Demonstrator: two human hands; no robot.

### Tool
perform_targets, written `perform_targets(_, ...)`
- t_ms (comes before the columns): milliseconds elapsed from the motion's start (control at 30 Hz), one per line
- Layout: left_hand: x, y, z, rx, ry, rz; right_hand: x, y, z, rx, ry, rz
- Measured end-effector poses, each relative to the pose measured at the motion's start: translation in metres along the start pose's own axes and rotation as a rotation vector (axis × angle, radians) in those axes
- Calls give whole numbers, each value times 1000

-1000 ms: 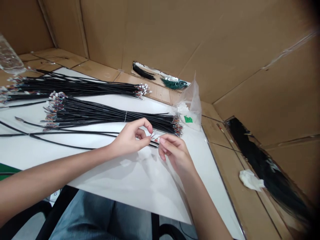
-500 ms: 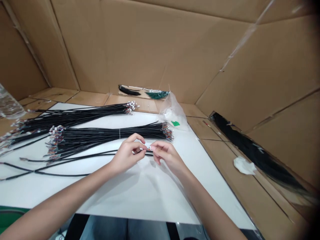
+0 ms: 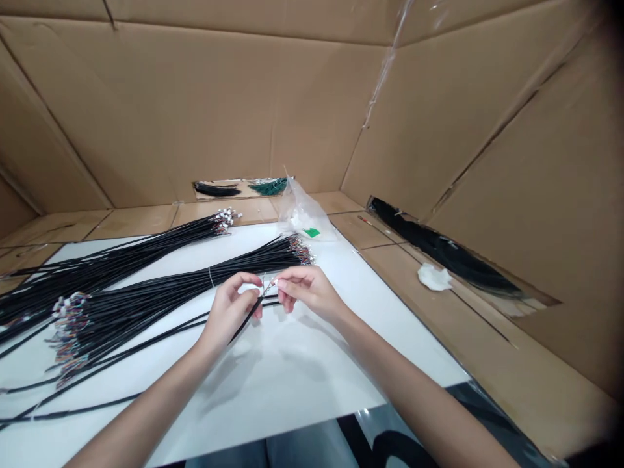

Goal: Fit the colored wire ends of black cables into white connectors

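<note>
Near the middle of the white table, my left hand (image 3: pixel 236 304) is closed around the end of a black cable (image 3: pixel 247 318), whose thin loose wires fan out past the fingertips. Facing it, my right hand (image 3: pixel 307 290) pinches a small white connector (image 3: pixel 275 282) at the wire tips. Which wires enter the connector is too small to tell. Just behind my hands lies a tied bundle of black cables (image 3: pixel 195 281), with bare coloured wires at its right end and white connectors at its left end. A few loose black cables (image 3: pixel 166 339) lie in front of that bundle.
Another black cable bundle (image 3: pixel 146 250) lies farther back on the left. A clear plastic bag (image 3: pixel 305 211) with a green label stands at the table's back edge. Crumpled white material (image 3: pixel 435 277) rests on the cardboard at right. Cardboard walls (image 3: pixel 205 110) enclose the workspace.
The view has turned to the right. My left hand now has the black cable end angled upward with its wires spread, and my hands are slightly farther apart.
</note>
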State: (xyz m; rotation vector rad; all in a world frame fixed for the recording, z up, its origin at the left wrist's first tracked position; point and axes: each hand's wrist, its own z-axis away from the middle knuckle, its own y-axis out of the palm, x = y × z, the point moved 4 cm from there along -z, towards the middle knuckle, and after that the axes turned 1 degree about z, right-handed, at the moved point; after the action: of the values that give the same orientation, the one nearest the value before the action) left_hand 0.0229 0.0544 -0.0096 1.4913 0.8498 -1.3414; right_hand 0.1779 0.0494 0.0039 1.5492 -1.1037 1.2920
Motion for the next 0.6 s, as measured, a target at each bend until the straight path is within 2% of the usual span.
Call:
perform_targets(133, 7, 3, -3, 149, -138, 26, 0, 0, 1, 7, 32, -47)
perform_targets(267, 7, 6, -2, 239, -182, 71, -3, -2, 1, 2, 49, -60)
perform_targets(400, 5, 5, -1, 245, -167, 89, -5, -3, 0, -4, 66, -91)
perform_targets(600, 3, 1, 0, 223, -99, -20, -2, -1, 2, -54, 60, -70)
